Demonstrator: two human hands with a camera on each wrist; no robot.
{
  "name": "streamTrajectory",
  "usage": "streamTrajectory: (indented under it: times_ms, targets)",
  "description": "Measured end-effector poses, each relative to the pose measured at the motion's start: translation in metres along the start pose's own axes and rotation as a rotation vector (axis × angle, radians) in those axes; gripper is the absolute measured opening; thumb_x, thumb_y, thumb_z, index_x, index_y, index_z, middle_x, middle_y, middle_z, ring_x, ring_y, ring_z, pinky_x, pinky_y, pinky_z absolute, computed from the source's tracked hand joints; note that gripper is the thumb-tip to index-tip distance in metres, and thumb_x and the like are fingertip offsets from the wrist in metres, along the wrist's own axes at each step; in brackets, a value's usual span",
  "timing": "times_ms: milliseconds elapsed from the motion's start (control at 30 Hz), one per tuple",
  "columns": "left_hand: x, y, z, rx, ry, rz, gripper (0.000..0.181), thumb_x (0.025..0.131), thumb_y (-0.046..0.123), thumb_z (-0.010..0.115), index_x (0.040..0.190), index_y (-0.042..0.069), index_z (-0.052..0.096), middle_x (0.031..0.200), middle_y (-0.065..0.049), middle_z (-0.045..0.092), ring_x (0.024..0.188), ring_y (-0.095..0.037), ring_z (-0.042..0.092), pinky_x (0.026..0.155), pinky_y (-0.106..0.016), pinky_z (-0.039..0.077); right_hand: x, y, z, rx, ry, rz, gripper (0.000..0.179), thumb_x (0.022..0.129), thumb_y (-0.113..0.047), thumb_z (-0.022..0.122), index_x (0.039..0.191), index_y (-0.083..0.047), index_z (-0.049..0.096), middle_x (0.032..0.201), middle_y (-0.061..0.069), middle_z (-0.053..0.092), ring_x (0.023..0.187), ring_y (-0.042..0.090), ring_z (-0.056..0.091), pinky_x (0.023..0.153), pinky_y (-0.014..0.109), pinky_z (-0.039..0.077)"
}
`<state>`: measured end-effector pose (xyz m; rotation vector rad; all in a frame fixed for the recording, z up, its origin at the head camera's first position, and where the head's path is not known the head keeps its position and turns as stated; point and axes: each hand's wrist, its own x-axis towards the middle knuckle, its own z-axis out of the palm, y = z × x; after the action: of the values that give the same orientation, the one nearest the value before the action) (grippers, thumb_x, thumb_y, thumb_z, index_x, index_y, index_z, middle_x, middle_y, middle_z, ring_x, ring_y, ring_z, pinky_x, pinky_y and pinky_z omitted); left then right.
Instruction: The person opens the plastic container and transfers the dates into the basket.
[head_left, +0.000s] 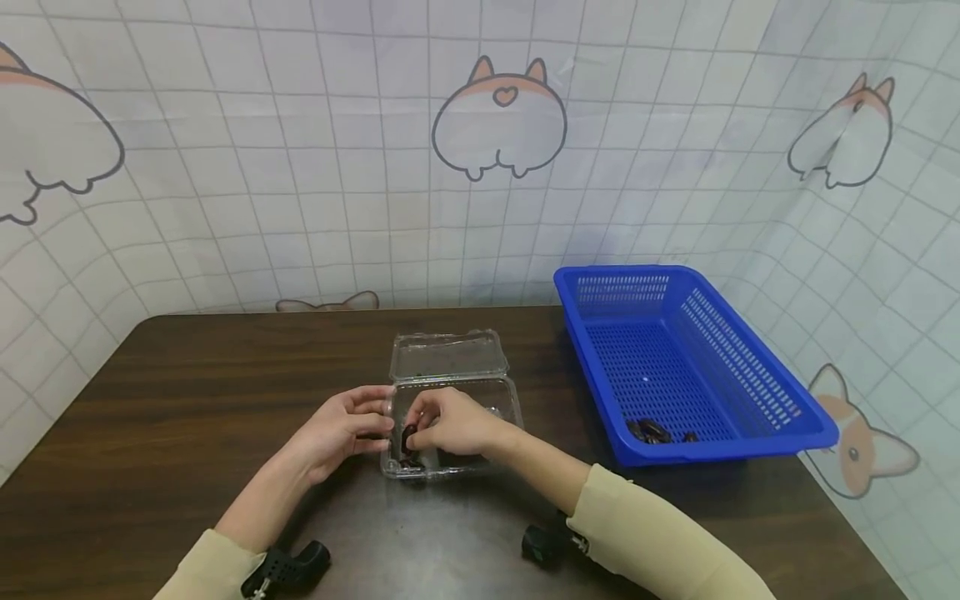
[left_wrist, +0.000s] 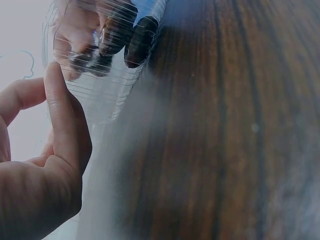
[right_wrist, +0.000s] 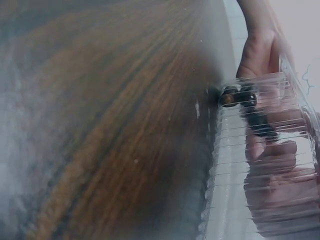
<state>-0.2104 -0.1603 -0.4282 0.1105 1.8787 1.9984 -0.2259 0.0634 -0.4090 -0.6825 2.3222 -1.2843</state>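
A clear plastic clamshell box [head_left: 513,402] stands on the table with its lid [head_left: 450,357] folded back. Inside its left end, my right hand [head_left: 459,423] pinches a dark, glossy, oval date [head_left: 408,437] between thumb and fingers. Another date [left_wrist: 141,42] lies on the box floor below it, seen through the ribbed wall in the left wrist view. My left hand [head_left: 336,433] rests its fingertips against the box's left wall, its fingers fairly straight. In the right wrist view, the right hand [right_wrist: 280,175] shows blurred through the plastic.
A blue slotted basket [head_left: 592,392] stands on the right of the table, with several dates [head_left: 649,431] in its near corner. The dark wooden table [head_left: 187,400] meets a tile-patterned sheet behind. Black straps with cameras [head_left: 288,568] sit at both wrists.
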Motion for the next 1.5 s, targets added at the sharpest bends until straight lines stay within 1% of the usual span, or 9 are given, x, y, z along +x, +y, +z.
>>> streamTrajectory:
  times_ms: [100,267,367,700,1067,1200,1333,1400,1500]
  targets:
    - [0.000,-0.001,0.000,-0.006,0.004,-0.003,0.063,0.097,0.001,0.065,0.152,-0.006,0.036,0.109,-0.006,0.054,0.090,-0.016,0.062,0.079,-0.032,0.061,-0.002,0.002,-0.002,0.035,0.006,0.003,0.014,0.089,-0.011,0.077,0.101,-0.012,0.070,0.088,-0.001,0.067,0.081,0.013,0.060,0.066,0.027,0.048]
    - [0.000,-0.001,0.001,-0.007,0.007,-0.009,0.062,0.097,0.001,0.064,0.152,-0.006,0.036,0.110,-0.006,0.053,0.090,-0.015,0.062,0.079,-0.032,0.060,-0.008,0.001,-0.010,0.185,-0.018,0.025,0.013,0.090,-0.005,0.071,0.103,-0.005,0.066,0.085,0.002,0.065,0.058,0.011,0.045,0.051,0.025,0.039]
    - [0.001,0.000,0.002,0.000,0.013,-0.003,0.060,0.098,0.001,0.063,0.152,-0.006,0.036,0.113,-0.008,0.054,0.091,-0.015,0.062,0.080,-0.033,0.061,-0.011,0.000,-0.016,0.232,-0.021,0.031,0.013,0.091,-0.005,0.069,0.103,-0.004,0.064,0.084,0.002,0.065,0.052,0.010,0.038,0.046,0.024,0.034]
    - [0.003,0.000,0.002,-0.003,0.010,0.005,0.061,0.097,0.000,0.064,0.151,-0.007,0.036,0.112,-0.009,0.056,0.090,-0.015,0.063,0.079,-0.033,0.061,-0.021,-0.003,-0.034,0.281,0.011,0.038,0.012,0.090,-0.005,0.067,0.101,-0.004,0.062,0.085,0.013,0.064,0.051,0.010,0.037,0.045,0.022,0.032]
    - [0.003,0.000,0.002,-0.010,0.012,0.002,0.060,0.097,-0.001,0.063,0.151,-0.007,0.037,0.110,-0.007,0.055,0.088,-0.014,0.062,0.079,-0.033,0.061,-0.029,-0.004,-0.044,0.294,0.015,0.063,0.013,0.089,-0.005,0.068,0.101,-0.006,0.063,0.074,0.001,0.060,0.051,0.010,0.035,0.045,0.023,0.029]
    - [0.002,0.000,0.002,-0.011,0.012,0.001,0.061,0.097,-0.001,0.063,0.151,-0.008,0.037,0.109,-0.006,0.055,0.087,-0.014,0.062,0.079,-0.033,0.061,-0.033,-0.005,-0.049,0.297,0.008,0.055,0.012,0.090,-0.005,0.067,0.101,-0.005,0.063,0.073,0.001,0.058,0.051,0.012,0.035,0.046,0.025,0.029]
    - [0.002,0.000,0.002,-0.010,0.011,0.001,0.060,0.098,-0.001,0.063,0.151,-0.008,0.037,0.109,-0.005,0.055,0.087,-0.014,0.062,0.079,-0.033,0.061,-0.037,-0.008,-0.055,0.306,0.018,0.053,0.013,0.091,-0.005,0.068,0.103,-0.005,0.063,0.076,0.002,0.062,0.052,0.013,0.035,0.048,0.026,0.029]
    - [0.002,0.000,0.002,-0.009,0.010,0.004,0.060,0.098,-0.001,0.063,0.151,-0.007,0.037,0.109,-0.006,0.056,0.088,-0.014,0.062,0.079,-0.033,0.061,-0.040,-0.010,-0.059,0.316,0.025,0.058,0.015,0.092,-0.006,0.068,0.105,-0.005,0.063,0.078,0.002,0.063,0.052,0.014,0.035,0.048,0.026,0.029]
    - [0.002,0.000,0.001,-0.006,0.008,0.007,0.060,0.098,0.000,0.064,0.151,-0.007,0.038,0.110,-0.006,0.056,0.088,-0.014,0.062,0.080,-0.033,0.061,-0.044,-0.013,-0.063,0.341,0.034,0.065,0.025,0.093,-0.007,0.069,0.116,-0.003,0.062,0.076,0.002,0.060,0.053,0.015,0.035,0.048,0.027,0.026]
